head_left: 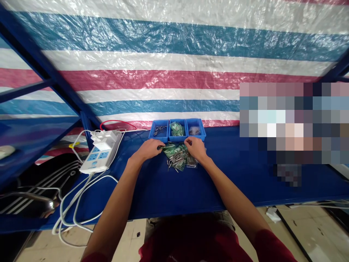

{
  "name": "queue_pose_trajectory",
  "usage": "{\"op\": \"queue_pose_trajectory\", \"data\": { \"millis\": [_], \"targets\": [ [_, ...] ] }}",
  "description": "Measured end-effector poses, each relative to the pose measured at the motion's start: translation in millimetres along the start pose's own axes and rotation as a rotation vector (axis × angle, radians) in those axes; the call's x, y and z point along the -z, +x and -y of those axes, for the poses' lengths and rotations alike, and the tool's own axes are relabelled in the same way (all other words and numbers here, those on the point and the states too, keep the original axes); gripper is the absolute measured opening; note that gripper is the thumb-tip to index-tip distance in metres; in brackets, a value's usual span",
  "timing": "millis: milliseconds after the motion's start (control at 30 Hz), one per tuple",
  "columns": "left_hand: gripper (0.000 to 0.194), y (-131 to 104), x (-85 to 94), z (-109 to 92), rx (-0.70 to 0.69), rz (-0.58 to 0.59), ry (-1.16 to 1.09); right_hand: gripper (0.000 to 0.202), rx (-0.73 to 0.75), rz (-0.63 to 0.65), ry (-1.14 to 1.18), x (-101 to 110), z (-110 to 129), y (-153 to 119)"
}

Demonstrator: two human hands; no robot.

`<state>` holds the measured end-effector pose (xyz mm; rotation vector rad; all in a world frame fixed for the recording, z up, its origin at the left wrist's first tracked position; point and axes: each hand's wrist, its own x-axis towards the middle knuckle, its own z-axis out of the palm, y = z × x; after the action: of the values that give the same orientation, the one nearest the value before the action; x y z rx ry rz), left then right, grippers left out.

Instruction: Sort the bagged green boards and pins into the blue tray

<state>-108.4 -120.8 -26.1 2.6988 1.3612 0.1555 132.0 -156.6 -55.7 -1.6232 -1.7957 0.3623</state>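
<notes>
Red-sleeved arms (116, 209) cross the worktop (174, 196): leftmost, a power strip (95, 160); then the left hand (149, 148), curled beside heaped metal pieces (176, 157), blue trays (177, 138) behind; right hand (196, 147) curled opposite. I can't tell what either grasps.

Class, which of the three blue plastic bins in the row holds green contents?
The middle blue plastic bin. The left bin holds loose, thin metal pieces; the right bin holds greyish, see-through contents.

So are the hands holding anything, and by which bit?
I can't tell. The left hand and right hand are at opposite sides of the piled green packets and metal pieces, but any grip is too small to see.
</notes>
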Motion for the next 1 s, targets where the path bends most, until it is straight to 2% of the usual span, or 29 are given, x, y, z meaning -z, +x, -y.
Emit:
{"op": "queue_pose_trajectory", "data": {
  "millis": [67, 200, 267, 400, 600, 767, 900, 1000],
  "targets": [
    [0.026, 0.7, -1.0, -4.0, -0.002, -0.131, -0.085, 0.019, 0.006, -0.022, 0.037, 0.0, 0.3, -0.5],
    [0.026, 3.0, -8.2, -25.7, 0.004, -0.587, -0.383, 0.024, 0.107, -0.025, 0.246, 0.4, 4.9, -2.2],
    [0.027, 5.2, -15.2, -38.9, 0.032, -0.694, -0.588, 0.029, 0.169, -0.003, 0.378, -0.6, 7.7, -3.0],
    [0.03, 10.1, -28.1, -54.1, 0.055, -0.652, -0.87, 0.023, 0.194, -0.034, 0.464, -3.7, 9.6, -3.8],
    [0.033, 13.5, -31.3, -54.3, 0.053, -0.469, -1.141, 0.019, 0.226, -0.072, 0.402, -4.6, 8.7, -5.1],
    [0.042, 14.8, -26.7, -55.5, 0.059, -0.422, -1.298, 0.017, 0.261, -0.075, 0.439, -3.7, 10.7, -7.8],
    [0.051, 13.5, -24.1, -60.2, 0.063, -0.379, -1.398, 0.037, 0.333, -0.087, 0.413, -2.9, 10.6, -10.0],
    [0.046, 12.3, -22.9, -63.1, 0.076, -0.324, -1.392, 0.029, 0.378, -0.139, 0.315, -3.1, 8.5, -9.4]
  ]
}}
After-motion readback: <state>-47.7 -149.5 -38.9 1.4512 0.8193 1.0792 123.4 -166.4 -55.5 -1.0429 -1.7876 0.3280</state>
